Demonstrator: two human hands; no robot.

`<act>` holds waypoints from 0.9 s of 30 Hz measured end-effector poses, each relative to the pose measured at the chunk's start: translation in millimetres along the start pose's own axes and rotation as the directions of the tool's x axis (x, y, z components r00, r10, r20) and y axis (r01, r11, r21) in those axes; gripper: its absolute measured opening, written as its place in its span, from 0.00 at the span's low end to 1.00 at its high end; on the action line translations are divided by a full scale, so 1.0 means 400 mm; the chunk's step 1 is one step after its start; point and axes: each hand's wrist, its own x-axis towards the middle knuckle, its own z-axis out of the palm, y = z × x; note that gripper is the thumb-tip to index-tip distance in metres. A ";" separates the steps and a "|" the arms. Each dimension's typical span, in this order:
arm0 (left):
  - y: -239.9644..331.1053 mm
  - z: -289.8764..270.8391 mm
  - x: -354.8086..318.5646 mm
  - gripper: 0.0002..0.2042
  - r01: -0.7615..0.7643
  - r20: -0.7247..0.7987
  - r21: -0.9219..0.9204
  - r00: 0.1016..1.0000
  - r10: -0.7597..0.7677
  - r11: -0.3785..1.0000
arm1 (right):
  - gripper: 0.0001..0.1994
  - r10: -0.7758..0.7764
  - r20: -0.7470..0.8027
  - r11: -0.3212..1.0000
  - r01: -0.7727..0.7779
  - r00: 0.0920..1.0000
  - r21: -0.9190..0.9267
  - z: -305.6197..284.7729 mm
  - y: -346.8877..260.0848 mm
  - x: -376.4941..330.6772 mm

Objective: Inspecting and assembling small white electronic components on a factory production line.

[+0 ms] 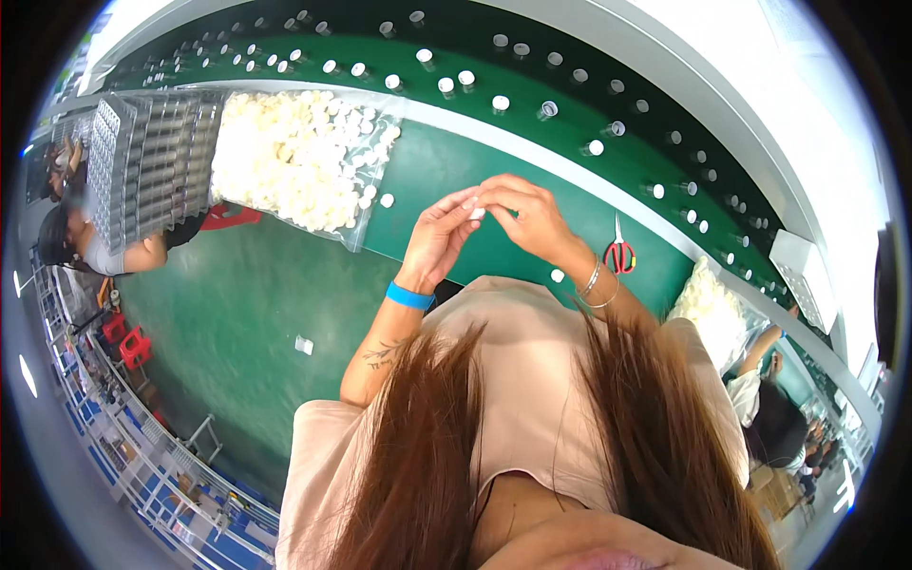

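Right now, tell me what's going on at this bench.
A person holds a small white cap between the fingertips of the left hand and right hand above the green table. An open clear bag of white caps lies beside grey trays. Small capped vials stand along the green conveyor; red scissors lie nearby.

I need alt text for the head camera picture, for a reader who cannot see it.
Two hands, left hand and right hand, pinch a small white cap together above a green table. A clear bag of white caps lies to the left, red scissors to the right, and small vials line the conveyor behind.
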 end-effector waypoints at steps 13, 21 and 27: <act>-0.040 0.000 0.056 0.13 -0.011 -0.132 0.020 0.991 0.014 1.000 | 0.08 -0.103 0.062 0.956 0.116 0.993 -0.270 -0.023 0.039 -0.013; -0.021 0.034 0.060 0.13 0.003 -0.102 -0.032 0.995 -0.006 0.999 | 0.12 0.178 -0.129 0.898 -0.215 0.976 -0.385 -0.121 0.306 0.066; -0.023 0.009 0.053 0.13 0.081 -0.096 0.032 0.992 -0.077 0.996 | 0.21 0.531 -0.009 0.617 -0.395 0.847 -0.681 -0.142 0.515 0.129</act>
